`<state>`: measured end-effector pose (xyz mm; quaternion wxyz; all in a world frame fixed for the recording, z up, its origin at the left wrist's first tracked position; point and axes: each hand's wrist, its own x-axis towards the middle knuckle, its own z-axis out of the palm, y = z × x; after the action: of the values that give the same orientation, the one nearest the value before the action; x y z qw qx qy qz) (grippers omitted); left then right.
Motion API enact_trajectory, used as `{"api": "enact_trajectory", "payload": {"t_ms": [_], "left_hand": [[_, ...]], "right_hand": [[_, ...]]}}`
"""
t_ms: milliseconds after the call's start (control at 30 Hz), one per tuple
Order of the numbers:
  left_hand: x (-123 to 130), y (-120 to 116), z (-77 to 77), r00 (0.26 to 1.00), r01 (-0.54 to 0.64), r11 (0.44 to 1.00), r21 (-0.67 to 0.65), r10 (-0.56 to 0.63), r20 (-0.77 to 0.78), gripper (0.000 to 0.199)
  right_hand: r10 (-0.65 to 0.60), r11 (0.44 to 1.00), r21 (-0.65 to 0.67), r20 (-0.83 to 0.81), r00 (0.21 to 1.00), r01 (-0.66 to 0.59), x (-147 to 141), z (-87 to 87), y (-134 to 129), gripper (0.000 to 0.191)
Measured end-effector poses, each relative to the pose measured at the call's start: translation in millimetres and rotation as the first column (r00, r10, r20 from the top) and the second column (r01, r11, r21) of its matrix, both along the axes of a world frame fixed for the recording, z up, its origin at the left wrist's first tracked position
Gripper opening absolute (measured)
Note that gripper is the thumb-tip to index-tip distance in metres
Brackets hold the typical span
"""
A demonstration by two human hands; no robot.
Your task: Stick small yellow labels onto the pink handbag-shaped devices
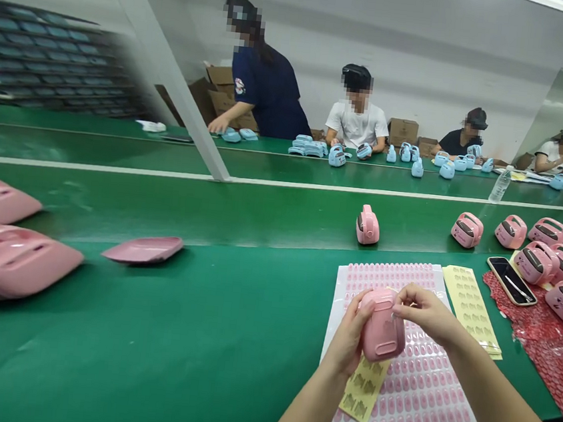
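My left hand (349, 335) grips a small pink plastic device (383, 326) from its left side, holding it above a white sheet of pink stickers (419, 380). My right hand (425, 310) pinches at the device's upper right edge, fingertips touching it. A yellow sticker strip (363, 389) lies under the device, on the sheet.
Another yellow sheet (470, 305), a phone (510, 280) and several pink devices (538, 261) lie to the right, beside red sticker sheets (555, 354). One pink device (368, 225) stands on the green belt (200, 310). Pink shells (5, 259) lie left. Several people work with blue devices across the line.
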<state>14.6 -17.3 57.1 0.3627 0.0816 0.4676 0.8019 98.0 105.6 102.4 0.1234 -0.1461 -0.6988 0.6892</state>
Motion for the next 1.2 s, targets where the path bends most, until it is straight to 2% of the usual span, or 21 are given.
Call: {"api": "enact_trajectory", "payload": {"t_ms": [67, 533, 833, 933, 1067, 1133, 1200], "left_hand": [[1.3, 0.4, 0.6, 1.000, 0.005, 1.000, 0.002, -0.005, 0.012, 0.056], [3.1, -0.3, 4.4, 0.999, 0.019, 1.000, 0.008, -0.019, 0.040, 0.056], [2.2, -0.9, 4.5, 1.000, -0.004, 1.000, -0.017, 0.005, 0.015, 0.058], [3.3, -3.6, 5.5, 1.000, 0.030, 0.999, -0.019, -0.030, -0.007, 0.058], [6.2, -7.4, 4.0, 0.989, 0.118, 0.992, -0.038, -0.121, -0.086, 0.077], [6.9, -8.3, 3.2, 0.984, 0.135, 0.989, -0.056, -0.140, -0.105, 0.085], [6.1, -8.7, 3.4, 0.982, 0.138, 0.988, -0.074, -0.146, -0.121, 0.080]], "right_hand": [[-0.019, 0.997, 0.074, 0.028, 0.999, 0.017, 2.5, -1.5, -4.3, 0.016], [-0.063, 0.952, 0.303, 0.061, 0.996, 0.042, 3.9, -4.7, -8.7, 0.008], [-0.132, 0.888, 0.443, -0.006, 0.991, 0.122, 3.4, -7.9, -16.5, 0.010], [-0.143, 0.863, 0.480, -0.066, 0.988, 0.157, 4.9, -9.8, -22.2, 0.010], [-0.141, 0.833, 0.520, -0.131, 0.981, 0.189, 5.9, -13.0, -25.8, 0.012], [-0.130, 0.843, 0.504, -0.145, 0.981, 0.187, 5.9, -13.6, -23.8, 0.013], [-0.125, 0.880, 0.437, -0.171, 0.977, 0.188, 7.6, -13.2, -19.8, 0.013]]}}
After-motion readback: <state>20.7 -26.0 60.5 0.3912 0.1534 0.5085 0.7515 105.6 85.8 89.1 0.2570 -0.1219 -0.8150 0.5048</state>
